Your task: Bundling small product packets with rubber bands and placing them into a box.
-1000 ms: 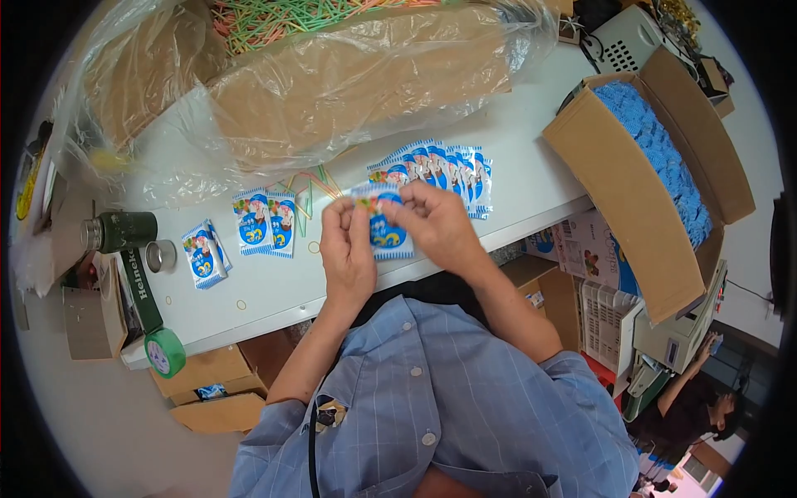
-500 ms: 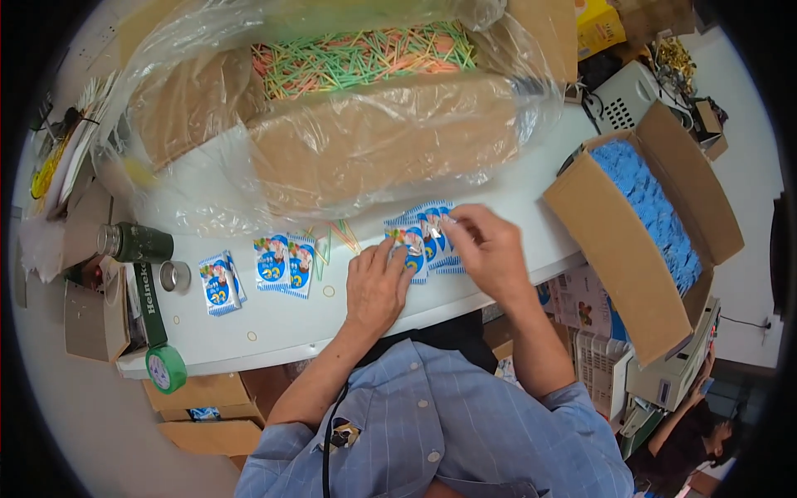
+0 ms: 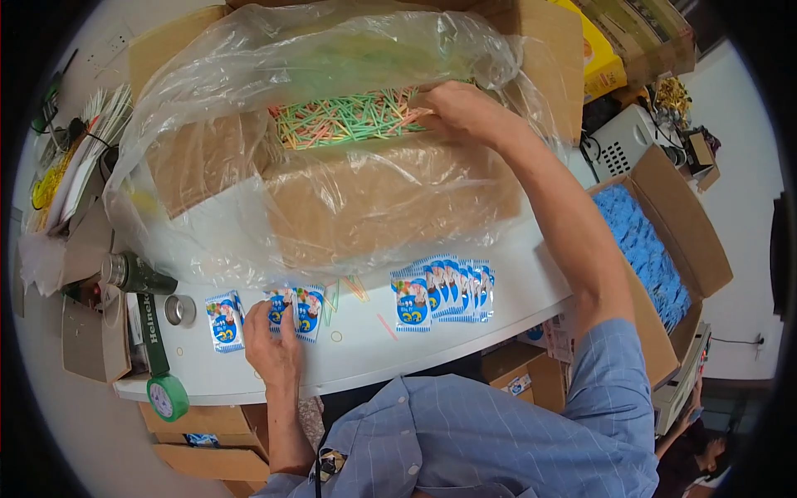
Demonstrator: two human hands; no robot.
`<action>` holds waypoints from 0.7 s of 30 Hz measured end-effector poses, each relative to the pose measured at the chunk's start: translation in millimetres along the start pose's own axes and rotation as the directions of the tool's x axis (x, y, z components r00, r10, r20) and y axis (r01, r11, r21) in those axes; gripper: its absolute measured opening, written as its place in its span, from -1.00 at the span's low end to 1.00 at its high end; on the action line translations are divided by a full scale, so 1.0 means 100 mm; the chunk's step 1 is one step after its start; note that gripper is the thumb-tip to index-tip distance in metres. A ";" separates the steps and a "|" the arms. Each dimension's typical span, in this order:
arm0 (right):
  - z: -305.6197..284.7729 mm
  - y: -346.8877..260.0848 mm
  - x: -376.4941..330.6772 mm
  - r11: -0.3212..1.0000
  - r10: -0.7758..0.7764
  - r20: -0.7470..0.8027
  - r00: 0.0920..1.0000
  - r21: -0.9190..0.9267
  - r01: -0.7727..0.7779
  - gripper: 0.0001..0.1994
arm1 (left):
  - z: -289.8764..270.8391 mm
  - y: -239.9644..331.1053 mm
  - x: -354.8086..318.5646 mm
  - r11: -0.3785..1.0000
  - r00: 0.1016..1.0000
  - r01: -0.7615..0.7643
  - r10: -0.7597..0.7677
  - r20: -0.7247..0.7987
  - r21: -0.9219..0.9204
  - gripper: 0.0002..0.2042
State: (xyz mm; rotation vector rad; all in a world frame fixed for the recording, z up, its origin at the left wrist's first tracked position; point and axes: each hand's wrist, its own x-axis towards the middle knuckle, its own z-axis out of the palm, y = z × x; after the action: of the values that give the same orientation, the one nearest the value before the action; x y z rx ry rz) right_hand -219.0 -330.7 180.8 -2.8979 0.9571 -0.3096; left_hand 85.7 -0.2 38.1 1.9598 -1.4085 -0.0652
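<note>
My right hand (image 3: 465,109) reaches into a large plastic-lined carton (image 3: 390,187), its bent fingers among thin pink, green and yellow sticks (image 3: 349,116). Those fingers look closed, but their tips and anything between them are hidden. On the white table, my left hand (image 3: 274,349) lies with fingers apart on a pair of small blue-and-white packets (image 3: 309,311), partly covering them. Farther left sits another small pile of packets (image 3: 222,322). To the right, several like packets (image 3: 448,290) overlap in a fanned row. A few loose sticks (image 3: 353,288) lie between.
On the left stand a dark green bottle (image 3: 137,274), a metal ring-shaped lid (image 3: 179,310) and a green tape roll (image 3: 168,397). An open carton of blue packets (image 3: 643,253) is at right. A person (image 3: 701,452) shows at the lower right edge.
My right hand has left the fanned packets and moved up into the carton of sticks. My left hand has shifted left onto the middle packets. The view has tilted slightly.
</note>
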 end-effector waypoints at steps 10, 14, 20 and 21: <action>0.13 0.12 0.21 0.966 0.066 0.237 0.969 -0.260 -0.003 -0.76 | 0.01 -0.04 0.08 0.968 0.987 0.147 -0.132 0.087 -0.205 -0.79; 0.22 0.26 0.12 0.976 -0.113 0.057 0.992 -0.180 0.122 -0.78 | 0.00 -0.02 0.15 0.940 0.967 0.242 -0.215 0.134 -0.241 -0.80; 0.05 0.07 0.27 0.963 0.125 0.339 0.932 -0.268 -0.031 -0.76 | -0.02 0.03 0.20 0.947 0.970 0.211 -0.172 0.173 -0.242 -0.85; 0.06 0.04 0.32 0.963 0.125 0.341 0.932 -0.267 -0.031 -0.76 | -0.02 0.04 0.20 0.947 0.969 0.212 -0.171 0.180 -0.243 -0.85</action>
State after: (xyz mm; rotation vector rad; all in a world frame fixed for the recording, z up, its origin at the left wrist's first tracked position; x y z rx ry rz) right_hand -195.0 -352.6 180.0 -2.9715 1.1113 0.3640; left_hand 91.7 -16.9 48.6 1.8952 -1.2294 -0.4806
